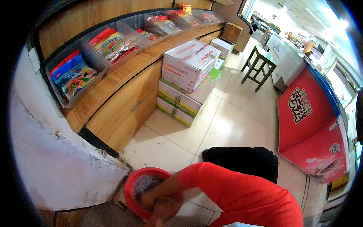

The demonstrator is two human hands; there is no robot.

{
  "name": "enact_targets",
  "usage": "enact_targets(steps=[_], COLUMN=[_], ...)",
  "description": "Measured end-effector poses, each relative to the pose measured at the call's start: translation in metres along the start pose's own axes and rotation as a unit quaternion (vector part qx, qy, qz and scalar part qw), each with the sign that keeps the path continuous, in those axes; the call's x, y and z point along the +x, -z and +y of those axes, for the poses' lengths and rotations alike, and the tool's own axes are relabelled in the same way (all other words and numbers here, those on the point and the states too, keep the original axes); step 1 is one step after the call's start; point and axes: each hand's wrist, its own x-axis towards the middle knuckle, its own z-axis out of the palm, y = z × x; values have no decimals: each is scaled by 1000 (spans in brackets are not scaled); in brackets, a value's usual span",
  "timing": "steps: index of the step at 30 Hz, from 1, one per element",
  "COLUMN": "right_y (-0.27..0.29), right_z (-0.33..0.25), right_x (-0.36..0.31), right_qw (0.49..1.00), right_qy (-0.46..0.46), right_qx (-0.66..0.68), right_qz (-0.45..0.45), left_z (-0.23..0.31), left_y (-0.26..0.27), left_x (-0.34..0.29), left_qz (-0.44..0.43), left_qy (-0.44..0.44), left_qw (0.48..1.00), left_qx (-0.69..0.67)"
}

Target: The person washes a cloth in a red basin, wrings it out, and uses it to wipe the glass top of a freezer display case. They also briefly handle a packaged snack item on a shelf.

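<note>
A round red plastic basin (130, 185) stands on the floor at the lower left, beside the wall's corner. Cloudy, sudsy water (140, 184) fills it, with a darker patch that I cannot make out. My right hand (148, 199), at the end of a red-sleeved arm, reaches down into the basin with its fingers curled. Close against it is my left hand (165, 210), coming in from the lower edge, also closed. Whatever the two hands grip is hidden between them and by the water.
A scuffed white wall (68, 166) borders the basin. Behind it runs a wooden counter (121, 109) with clear bins of bagged goods (113, 43). Stacked cartons (189, 64), a dark stool (261, 66) and a red-panelled cabinet (310, 121) stand on the tiled floor. My black-trousered leg (242, 160) is nearby.
</note>
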Motion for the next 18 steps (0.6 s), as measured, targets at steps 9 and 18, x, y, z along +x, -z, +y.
enact_targets(steps=[9,18], right_y=[-52,-100], right_z=[8,-17], right_x=[-71,-68], right_qw=[778,732], right_qy=[42,231], right_qx=[592,535], right_qz=[204,352], left_z=[-51,-35], left_y=[-9,-6], left_x=[-76,-69], left_qz=[599,565], left_qy=[329,414], left_qw=[466,306], left_qx=[-563,-645])
